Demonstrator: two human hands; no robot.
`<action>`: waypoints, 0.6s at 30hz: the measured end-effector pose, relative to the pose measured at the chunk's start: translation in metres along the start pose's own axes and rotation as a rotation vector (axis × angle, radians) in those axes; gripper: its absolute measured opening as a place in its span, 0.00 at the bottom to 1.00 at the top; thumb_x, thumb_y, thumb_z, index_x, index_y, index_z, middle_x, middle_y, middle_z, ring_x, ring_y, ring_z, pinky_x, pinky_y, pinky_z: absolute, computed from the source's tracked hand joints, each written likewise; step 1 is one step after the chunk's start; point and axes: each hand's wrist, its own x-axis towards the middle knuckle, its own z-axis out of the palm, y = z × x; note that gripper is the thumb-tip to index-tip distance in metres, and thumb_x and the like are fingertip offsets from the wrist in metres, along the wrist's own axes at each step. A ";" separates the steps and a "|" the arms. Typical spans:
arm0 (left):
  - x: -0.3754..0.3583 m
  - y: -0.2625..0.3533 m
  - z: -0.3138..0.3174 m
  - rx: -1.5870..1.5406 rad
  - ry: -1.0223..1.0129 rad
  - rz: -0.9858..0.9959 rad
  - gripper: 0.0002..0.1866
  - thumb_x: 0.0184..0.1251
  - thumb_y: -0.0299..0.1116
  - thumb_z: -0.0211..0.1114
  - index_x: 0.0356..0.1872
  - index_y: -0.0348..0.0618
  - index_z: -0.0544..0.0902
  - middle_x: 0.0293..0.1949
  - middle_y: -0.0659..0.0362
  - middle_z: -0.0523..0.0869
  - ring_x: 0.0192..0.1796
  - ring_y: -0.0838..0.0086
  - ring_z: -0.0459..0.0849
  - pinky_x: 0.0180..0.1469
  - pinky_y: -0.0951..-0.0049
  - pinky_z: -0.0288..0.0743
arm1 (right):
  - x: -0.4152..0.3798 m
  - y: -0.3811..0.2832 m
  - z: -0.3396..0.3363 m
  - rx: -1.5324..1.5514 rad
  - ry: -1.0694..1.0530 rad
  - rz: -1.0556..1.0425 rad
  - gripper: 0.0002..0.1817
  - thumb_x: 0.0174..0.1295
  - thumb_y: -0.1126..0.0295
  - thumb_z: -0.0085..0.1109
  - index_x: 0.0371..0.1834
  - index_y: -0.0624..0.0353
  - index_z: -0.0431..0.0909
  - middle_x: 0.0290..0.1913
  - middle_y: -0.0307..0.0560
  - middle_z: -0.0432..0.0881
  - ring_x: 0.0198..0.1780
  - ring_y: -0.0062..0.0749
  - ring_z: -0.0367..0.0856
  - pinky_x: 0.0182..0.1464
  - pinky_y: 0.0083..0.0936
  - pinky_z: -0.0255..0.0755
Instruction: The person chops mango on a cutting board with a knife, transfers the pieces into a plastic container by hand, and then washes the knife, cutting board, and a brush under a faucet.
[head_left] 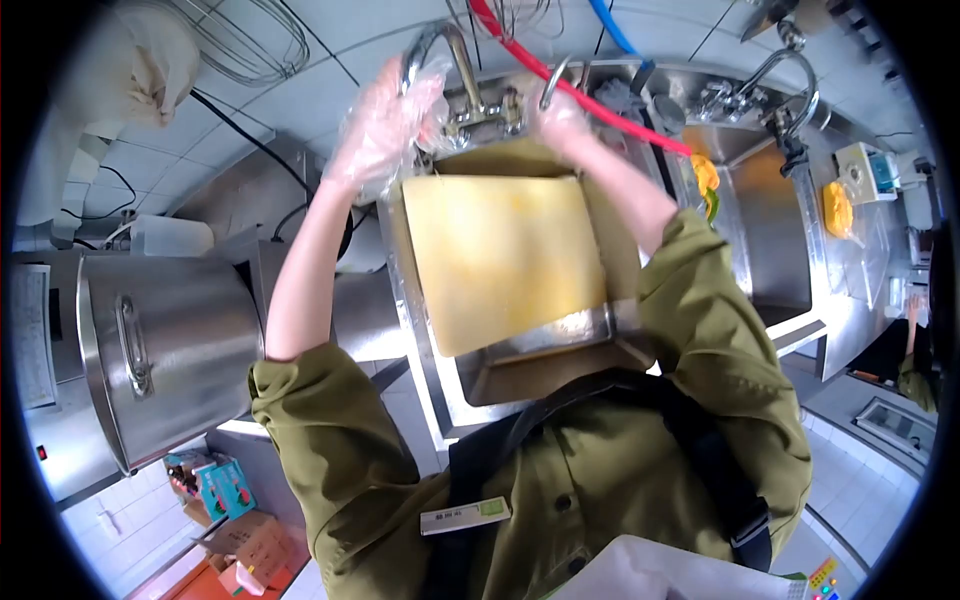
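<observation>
A pale yellow board [505,260] lies tilted across the steel sink [545,385], its upper edge near the taps. My left hand [390,125], in a clear plastic glove, is raised beside the curved faucet [462,65] at the sink's back left; its fingers are blurred under the loose plastic. My right hand [562,120], also in a clear glove, is at the sink's back edge by a thin curved metal handle [553,82]. What its fingers hold, if anything, is hidden.
A red hose [610,120] crosses above my right wrist towards a second sink [775,230] at right. A large steel pot [175,350] stands left. Wire whisks [255,45] hang at the wall. Cardboard boxes [250,550] are lower left. Another person's arm [912,330] shows far right.
</observation>
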 end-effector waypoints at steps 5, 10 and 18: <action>-0.014 -0.040 0.032 -0.472 0.354 -0.477 0.26 0.67 0.55 0.38 0.41 0.46 0.77 0.31 0.62 0.79 0.37 0.76 0.75 0.44 0.73 0.67 | -0.028 0.006 0.062 -0.079 0.289 -0.394 0.06 0.47 0.72 0.46 0.21 0.60 0.73 0.24 0.58 0.76 0.28 0.49 0.75 0.31 0.40 0.70; -0.022 -0.177 0.081 -1.547 0.124 -0.791 0.09 0.60 0.34 0.53 0.27 0.41 0.77 0.25 0.58 0.78 0.29 0.68 0.77 0.35 0.68 0.75 | -0.079 -0.028 -0.035 0.075 -0.532 0.043 0.11 0.54 0.66 0.49 0.24 0.61 0.78 0.25 0.50 0.80 0.26 0.35 0.80 0.31 0.30 0.74; -0.037 -0.194 0.116 -1.168 0.255 -0.346 0.08 0.63 0.36 0.47 0.32 0.45 0.72 0.27 0.61 0.74 0.30 0.72 0.73 0.33 0.72 0.70 | -0.123 -0.056 -0.007 1.377 -0.537 0.206 0.14 0.58 0.60 0.54 0.29 0.61 0.76 0.26 0.37 0.76 0.30 0.22 0.73 0.31 0.21 0.68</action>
